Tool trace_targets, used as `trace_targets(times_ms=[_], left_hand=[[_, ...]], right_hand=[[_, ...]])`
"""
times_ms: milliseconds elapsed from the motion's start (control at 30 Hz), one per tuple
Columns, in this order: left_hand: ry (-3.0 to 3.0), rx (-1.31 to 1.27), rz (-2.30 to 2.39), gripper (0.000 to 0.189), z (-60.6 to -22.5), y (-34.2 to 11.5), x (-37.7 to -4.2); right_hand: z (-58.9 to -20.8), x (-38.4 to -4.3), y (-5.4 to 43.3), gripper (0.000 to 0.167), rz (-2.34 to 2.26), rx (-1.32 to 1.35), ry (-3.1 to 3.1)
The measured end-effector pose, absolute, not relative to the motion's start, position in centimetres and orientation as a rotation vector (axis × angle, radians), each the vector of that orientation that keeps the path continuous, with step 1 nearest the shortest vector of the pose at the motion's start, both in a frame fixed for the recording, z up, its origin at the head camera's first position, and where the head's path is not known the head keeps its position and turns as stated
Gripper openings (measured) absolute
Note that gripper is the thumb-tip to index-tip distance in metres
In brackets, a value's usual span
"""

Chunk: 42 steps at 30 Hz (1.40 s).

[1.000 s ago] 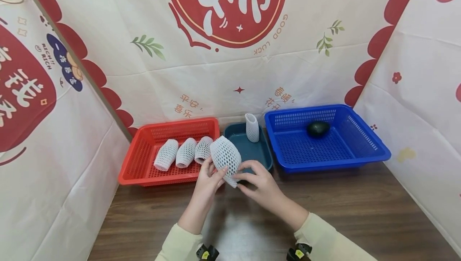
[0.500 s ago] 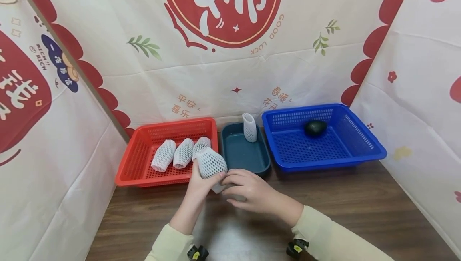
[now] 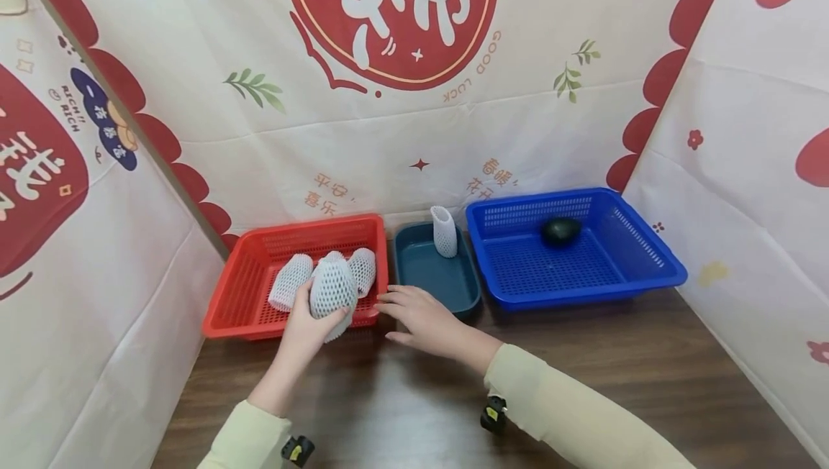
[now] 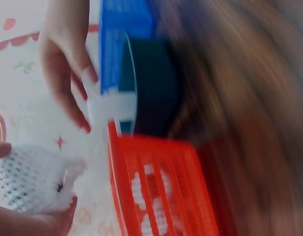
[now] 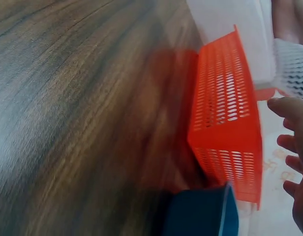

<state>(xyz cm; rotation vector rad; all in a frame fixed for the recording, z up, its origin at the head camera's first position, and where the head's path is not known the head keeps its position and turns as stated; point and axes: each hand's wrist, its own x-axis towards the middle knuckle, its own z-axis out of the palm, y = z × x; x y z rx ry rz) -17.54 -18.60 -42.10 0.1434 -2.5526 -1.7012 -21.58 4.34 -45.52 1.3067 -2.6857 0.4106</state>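
Observation:
My left hand (image 3: 303, 326) grips a bulging white foam fruit net (image 3: 333, 290) over the front of the red basket (image 3: 227, 307). In the left wrist view, dark spots show through the mesh of that foam fruit net (image 4: 26, 182). Inside the basket lie several more filled foam nets (image 3: 290, 282), partly hidden by the held one. My right hand (image 3: 424, 319) is apart from the net, fingers extended and holding nothing, near the basket's right front corner and the teal tray (image 3: 430, 282). An upright, narrow foam net (image 3: 444, 231) stands in the tray.
Right of the tray stands a blue basket (image 3: 544, 267) with one dark green avocado (image 3: 560, 231) in it. Red basket, tray and blue basket form a row on the wooden table (image 3: 583, 354), close to a printed cloth backdrop (image 3: 363, 124). Cloth walls close both sides.
The held foam net has moved left from in front of the tray to over the red basket. My right hand has let go of it and drawn apart, its fingers now extended.

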Motion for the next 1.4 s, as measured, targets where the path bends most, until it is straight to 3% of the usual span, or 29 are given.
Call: trace_targets(times_ms=[200, 533, 733, 1067, 1400], left_hand=[[-2.709, 0.159, -1.478, 0.077, -41.5, -22.3, -18.8], [-2.898, 0.268, -1.167, 0.079, -40.5, -28.1, -22.1], [-3.038, 0.297, -0.893, 0.083, -40.4, -30.5, -25.1], [-3.154, 0.311, -0.632, 0.063, -40.5, -32.1, -28.6], [-3.195, 0.354, -0.127, 0.056, -41.2, -31.7, -30.7]], right_hand=[[-47.1, -22.4, 2.7, 0.053, 0.385, 1.308, -2.767], [-47.3, -23.1, 1.3, 0.029, 0.453, 1.226, -2.681], [-47.2, -23.0, 0.8, 0.026, 0.341, 1.205, -2.626], [-46.7, -22.8, 0.4, 0.028, 0.297, 1.177, -2.685], [-46.6, -22.9, 0.5, 0.028, 0.287, 1.173, -2.686]])
